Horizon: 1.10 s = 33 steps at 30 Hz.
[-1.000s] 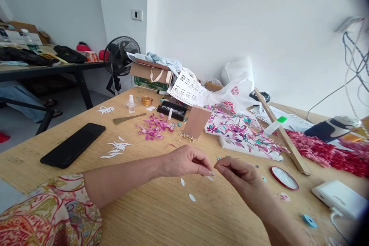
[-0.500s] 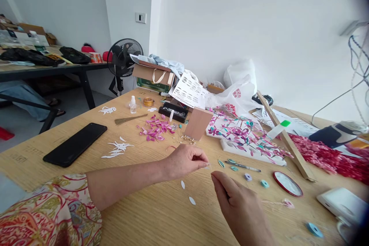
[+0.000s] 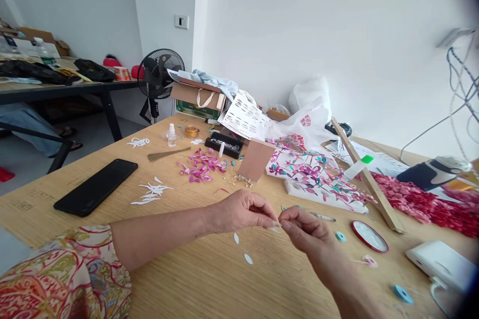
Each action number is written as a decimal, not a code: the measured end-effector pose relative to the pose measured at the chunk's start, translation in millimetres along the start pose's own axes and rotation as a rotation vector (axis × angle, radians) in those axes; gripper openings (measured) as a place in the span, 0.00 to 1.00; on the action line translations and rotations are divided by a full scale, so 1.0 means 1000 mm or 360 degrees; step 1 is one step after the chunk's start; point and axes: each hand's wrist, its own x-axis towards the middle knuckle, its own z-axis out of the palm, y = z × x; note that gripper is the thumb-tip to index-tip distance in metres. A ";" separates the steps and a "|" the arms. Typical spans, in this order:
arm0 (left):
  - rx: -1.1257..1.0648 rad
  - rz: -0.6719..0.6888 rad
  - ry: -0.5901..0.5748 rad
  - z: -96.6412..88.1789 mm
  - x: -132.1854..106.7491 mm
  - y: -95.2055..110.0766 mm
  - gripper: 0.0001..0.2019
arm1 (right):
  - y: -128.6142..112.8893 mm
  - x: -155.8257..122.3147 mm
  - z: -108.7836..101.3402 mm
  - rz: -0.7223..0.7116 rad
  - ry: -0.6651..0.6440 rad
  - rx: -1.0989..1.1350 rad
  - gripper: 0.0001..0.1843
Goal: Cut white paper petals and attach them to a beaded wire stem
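My left hand (image 3: 241,210) hovers just above the wooden table (image 3: 209,284), fingers pinched on a small white petal-shaped paper piece (image 3: 275,225). My right hand (image 3: 309,232) meets it from the right, its fingertips pinched on the same piece. Two loose white paper petals (image 3: 242,249) lie on the table directly below the hands. A pair of tweezers (image 3: 318,216) and small teal paper bits lie just beyond the right hand.
A black phone (image 3: 95,187) and white paper cut-outs (image 3: 151,193) lie at the left. Pink petals (image 3: 200,165), a wooden block (image 3: 256,159), a flower-covered white board (image 3: 318,174), a red-rimmed lid (image 3: 369,237) and a white box (image 3: 441,259) stand behind and right.
My right hand dropped away from the left hand half a second ago and has come back up, so both sets of fingertips meet on the white piece again.
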 end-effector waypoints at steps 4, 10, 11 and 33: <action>-0.0179 -0.0046 0.0194 0.002 0.002 -0.002 0.04 | 0.008 -0.001 0.015 0.0028 0.0095 0.0216 0.13; 0.0100 -0.0083 0.0424 0.003 0.006 -0.009 0.04 | 0.012 -0.009 0.029 -0.0274 0.0539 -0.0592 0.12; 0.0172 -0.0057 0.0422 0.002 0.006 -0.011 0.05 | 0.012 -0.011 0.031 -0.0377 0.0610 -0.0786 0.12; 0.0907 0.0213 0.0040 0.003 0.001 -0.009 0.04 | -0.019 -0.006 0.001 -0.0376 0.0164 -0.1548 0.11</action>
